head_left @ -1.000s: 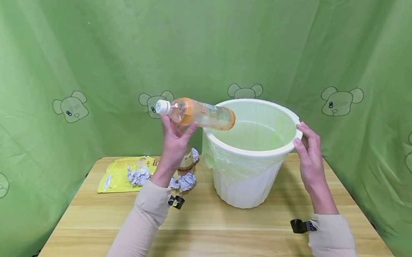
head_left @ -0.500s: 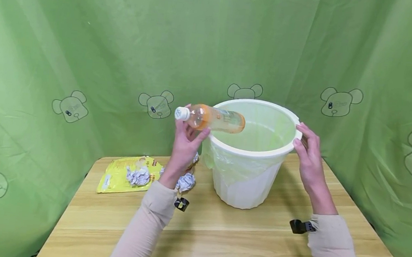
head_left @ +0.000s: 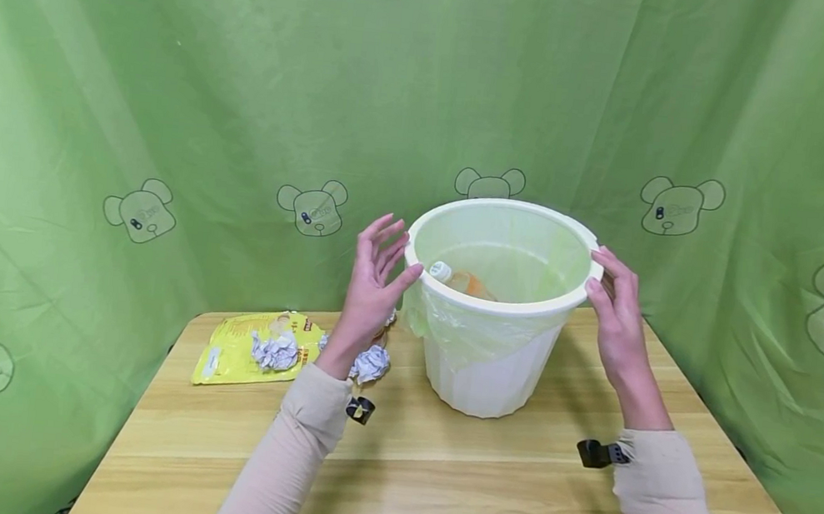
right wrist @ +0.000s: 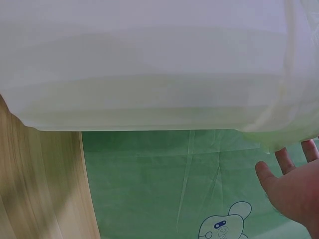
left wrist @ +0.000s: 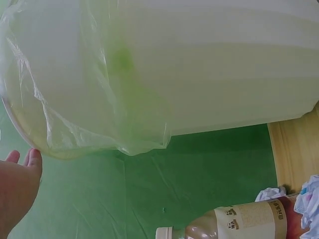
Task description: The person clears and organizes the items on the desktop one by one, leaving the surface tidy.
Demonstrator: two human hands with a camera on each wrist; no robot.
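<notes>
- Since the earlier frame, the bottle (head_left: 471,285) has left your left hand (head_left: 372,290) and gone from over the rim to inside the bin (head_left: 486,374).
- It leans at about seven to eight o'clock in the mouth, cap toward nine; the near wall hides its lower end, so you cannot tell whether it has settled.
- Your left fingers are spread and hold nothing, at nine o'clock, one fingertip seemingly against the rim.
- Your right hand (head_left: 620,321) grips the rim at three o'clock, fingers and thumb curled round it.
- To finish this release well, hold that right grip firm and lift the left clear without snagging the plastic bag (head_left: 468,330).
- Around eight to nine o'clock on the counter (head_left: 477,498) lie crumpled paper (head_left: 370,365), a yellow packet (head_left: 230,357) and another bottle (left wrist: 251,221); a low sweep could knock them.
</notes>
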